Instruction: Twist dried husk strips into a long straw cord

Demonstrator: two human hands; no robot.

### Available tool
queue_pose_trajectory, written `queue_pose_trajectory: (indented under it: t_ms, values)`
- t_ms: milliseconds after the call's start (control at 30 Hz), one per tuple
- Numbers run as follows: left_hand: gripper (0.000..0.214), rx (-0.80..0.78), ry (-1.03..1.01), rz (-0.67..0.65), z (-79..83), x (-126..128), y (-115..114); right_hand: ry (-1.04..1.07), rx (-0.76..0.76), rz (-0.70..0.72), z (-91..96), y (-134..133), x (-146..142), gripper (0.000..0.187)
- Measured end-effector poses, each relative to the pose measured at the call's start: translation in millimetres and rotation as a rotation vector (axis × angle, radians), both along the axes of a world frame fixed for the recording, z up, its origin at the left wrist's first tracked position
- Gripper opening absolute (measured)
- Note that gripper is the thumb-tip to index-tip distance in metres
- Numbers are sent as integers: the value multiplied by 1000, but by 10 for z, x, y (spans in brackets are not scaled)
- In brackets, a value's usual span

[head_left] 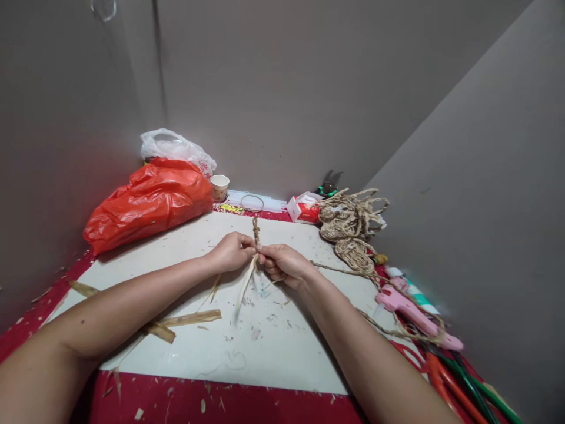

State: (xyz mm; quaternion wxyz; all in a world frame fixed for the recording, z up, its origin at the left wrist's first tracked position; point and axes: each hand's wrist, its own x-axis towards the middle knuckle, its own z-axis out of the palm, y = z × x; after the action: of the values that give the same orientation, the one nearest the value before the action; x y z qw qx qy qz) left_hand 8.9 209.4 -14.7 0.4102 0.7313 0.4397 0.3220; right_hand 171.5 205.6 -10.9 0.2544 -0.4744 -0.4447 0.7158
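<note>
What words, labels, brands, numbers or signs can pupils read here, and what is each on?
None can be read.
White plastic bag: red print, too blurred.
Paper cup: small markings, too blurred.
Red-and-white packet: any print is too small.

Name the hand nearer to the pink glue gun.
Right. The right hand, at the braided cord, is left of the pink glue gun; the left hand is farther left, on the cord's other side.
</note>
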Motion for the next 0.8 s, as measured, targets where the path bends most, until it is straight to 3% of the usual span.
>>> queue_pose_trajectory:
  t_ms: [67,167,333,467,633,800]
  values:
    - [20,-6,52,-6,6,-22,7,8,11,-55,-8,-28,-53,25]
    - [16,-137,67,-21,46,-24,-11,-26,43,-124,-8,-72,-126,22]
    - [15,-332,51,-40,136,35,-104,-44,31,-209,24,-125,-196,35]
    - [14,-314,49,-11,146,85,-189,70,-55,-216,15,-126,-207,31]
    - [17,-97,160,73,142,124,-270,89,-27,-227,-17,-121,-212,26]
    - [18,-101,192,24,225,16,-115,122,-52,-123,40,-83,-121,10]
